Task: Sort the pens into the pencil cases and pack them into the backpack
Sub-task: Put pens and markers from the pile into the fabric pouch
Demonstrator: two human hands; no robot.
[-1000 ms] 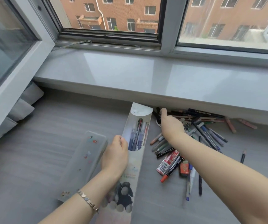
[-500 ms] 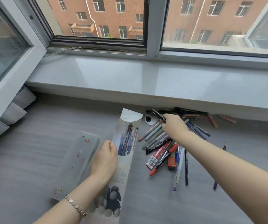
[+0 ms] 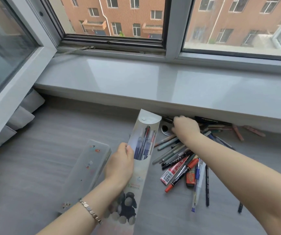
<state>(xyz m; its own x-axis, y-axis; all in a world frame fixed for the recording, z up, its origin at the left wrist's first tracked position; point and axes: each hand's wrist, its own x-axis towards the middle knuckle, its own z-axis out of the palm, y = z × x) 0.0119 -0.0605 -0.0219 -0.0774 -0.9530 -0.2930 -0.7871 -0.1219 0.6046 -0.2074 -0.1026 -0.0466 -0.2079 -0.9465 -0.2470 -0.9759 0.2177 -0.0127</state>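
My left hand [image 3: 119, 164] grips the left edge of a long card pencil case [image 3: 140, 177] printed with a dark plush figure, lying on the grey floor. Its clear window shows three pens [image 3: 144, 145], and its rounded flap points at the sill. My right hand [image 3: 185, 128] hovers with curled fingers over the far left end of the loose pen pile [image 3: 185, 161]. It pinches a dark pen [image 3: 167, 119] whose tip sticks out toward the case's flap. A frosted translucent pencil case [image 3: 89, 167] lies left of the first one. No backpack is in sight.
A wide grey window sill [image 3: 153, 87] overhangs the far end of the pile. A small white round object with a black hole [image 3: 165, 129] sits between the case's flap and my right hand. Grey cushions [image 3: 23, 112] lean at the left wall.
My right hand picked a dark pen out of the pile's far end and has carried it slightly left toward the case's flap. My left hand kept its hold on the case.
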